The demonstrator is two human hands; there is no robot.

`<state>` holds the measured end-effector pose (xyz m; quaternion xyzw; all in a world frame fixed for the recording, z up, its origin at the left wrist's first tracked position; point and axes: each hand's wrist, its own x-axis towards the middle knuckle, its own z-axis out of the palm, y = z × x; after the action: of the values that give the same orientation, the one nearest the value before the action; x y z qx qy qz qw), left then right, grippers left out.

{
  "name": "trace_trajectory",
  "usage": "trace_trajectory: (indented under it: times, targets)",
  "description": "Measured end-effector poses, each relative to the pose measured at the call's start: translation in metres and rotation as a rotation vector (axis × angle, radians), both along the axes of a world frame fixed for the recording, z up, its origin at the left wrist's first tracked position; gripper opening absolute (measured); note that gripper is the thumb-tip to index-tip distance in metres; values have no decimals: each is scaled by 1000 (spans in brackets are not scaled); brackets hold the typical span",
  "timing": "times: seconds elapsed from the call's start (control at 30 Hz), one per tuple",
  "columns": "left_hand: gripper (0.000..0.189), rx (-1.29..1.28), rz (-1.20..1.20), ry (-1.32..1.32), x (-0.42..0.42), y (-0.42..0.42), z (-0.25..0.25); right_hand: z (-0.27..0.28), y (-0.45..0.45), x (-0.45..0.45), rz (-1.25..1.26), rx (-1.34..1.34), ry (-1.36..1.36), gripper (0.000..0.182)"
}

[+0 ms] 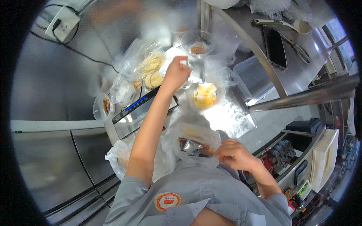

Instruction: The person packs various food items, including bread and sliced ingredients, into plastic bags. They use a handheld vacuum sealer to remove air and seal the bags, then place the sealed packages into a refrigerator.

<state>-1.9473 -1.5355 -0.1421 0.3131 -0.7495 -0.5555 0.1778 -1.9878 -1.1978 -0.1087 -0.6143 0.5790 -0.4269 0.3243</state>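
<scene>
My left hand [178, 72] reaches out over the metal worktop with its fingers curled, beside a bright white area; whether it holds anything is unclear. Nearer my body, my right hand [234, 154] pinches the rim of a clear plastic bag [198, 132]. Inside that bag lie a silver packet [192, 147] and some brown packets. Beyond the left hand stands a clear round tub [197, 45] with brown food in it. A yellow and white food [205, 95] sits in a clear container right of the left forearm. Pale noodles in plastic [152, 66] lie to its left.
A sealing machine or similar device with a blue-lit panel [135, 104] lies under the left forearm. At left is a small clear tub [104, 107]; at upper left, a power strip [62, 24]. A phone [274, 46], scissors [301, 52] and ladle [299, 26] rest on the right shelf.
</scene>
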Motion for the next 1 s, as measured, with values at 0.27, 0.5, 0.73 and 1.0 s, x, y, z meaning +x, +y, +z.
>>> trace_trajectory:
  times: [0.27, 0.5, 0.73, 1.0]
  targets:
    - [58, -312, 351, -127, -109, -87, -63, -11, -35, -58, -271, 124, -259, 29]
    - [35, -36, 103, 66, 4, 3, 17, -193, -166, -206, -890, 268, 90, 47]
    - [62, -416, 216, -438, 174, 105, 52, -136, -158, -182, -596, 170, 176, 32]
    - [90, -447, 283, -620, 192, 197, -25, 0, -36, 23, 335, 336, 461, 21]
